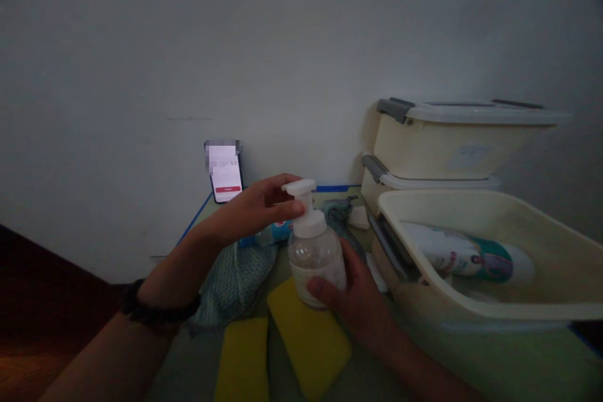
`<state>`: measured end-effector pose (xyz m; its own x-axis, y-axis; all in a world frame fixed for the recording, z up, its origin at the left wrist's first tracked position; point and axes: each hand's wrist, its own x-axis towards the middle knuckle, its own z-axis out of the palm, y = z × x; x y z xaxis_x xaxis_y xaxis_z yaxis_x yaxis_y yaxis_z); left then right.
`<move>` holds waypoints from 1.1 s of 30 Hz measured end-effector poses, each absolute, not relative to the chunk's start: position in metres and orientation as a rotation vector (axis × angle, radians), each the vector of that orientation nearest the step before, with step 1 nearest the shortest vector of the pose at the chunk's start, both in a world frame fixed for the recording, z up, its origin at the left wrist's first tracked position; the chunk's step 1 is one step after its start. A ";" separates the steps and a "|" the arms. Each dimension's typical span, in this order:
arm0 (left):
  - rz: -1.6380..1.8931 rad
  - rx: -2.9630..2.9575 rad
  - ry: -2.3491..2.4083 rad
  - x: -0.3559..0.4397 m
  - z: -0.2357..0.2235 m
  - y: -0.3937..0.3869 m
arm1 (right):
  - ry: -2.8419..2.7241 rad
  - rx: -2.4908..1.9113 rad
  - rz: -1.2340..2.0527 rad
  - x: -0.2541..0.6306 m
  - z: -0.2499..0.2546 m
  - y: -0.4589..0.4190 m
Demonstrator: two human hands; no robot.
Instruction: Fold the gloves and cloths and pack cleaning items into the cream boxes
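A clear pump bottle [318, 260] with a white pump top is held upright in front of me. My right hand [355, 301] wraps round its lower body, the thumb across the front. At the top, my left hand [257, 207] grips the neck of the pump head [301, 188] between thumb and fingers; some of those fingers are hidden behind it. Below the bottle lie two yellow sponges, one on the right [311, 342] and one on the left [242, 358]. A grey-green knit cloth [240, 279] lies under my left forearm, near a blue-labelled bottle [273, 234].
On the right, an open cream bin [494, 311] holds a white and teal package [471, 254]. Behind it stand stacked lidded boxes [438, 147]. A lit phone [227, 176] leans against the wall. Another cloth [342, 217] and a white folded piece [358, 218] lie behind the pump bottle.
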<state>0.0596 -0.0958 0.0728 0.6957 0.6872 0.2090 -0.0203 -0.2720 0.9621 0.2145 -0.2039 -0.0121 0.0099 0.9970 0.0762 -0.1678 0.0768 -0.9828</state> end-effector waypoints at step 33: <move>0.478 1.966 0.663 0.059 0.078 -0.101 | -1.043 -1.188 1.087 0.210 -0.007 -0.205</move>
<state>0.0595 -0.1013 0.0783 0.7746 0.6302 0.0534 0.2489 -0.3814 0.8903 0.2099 -0.2052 -0.0072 0.1732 0.9840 0.0410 -0.0809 0.0557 -0.9952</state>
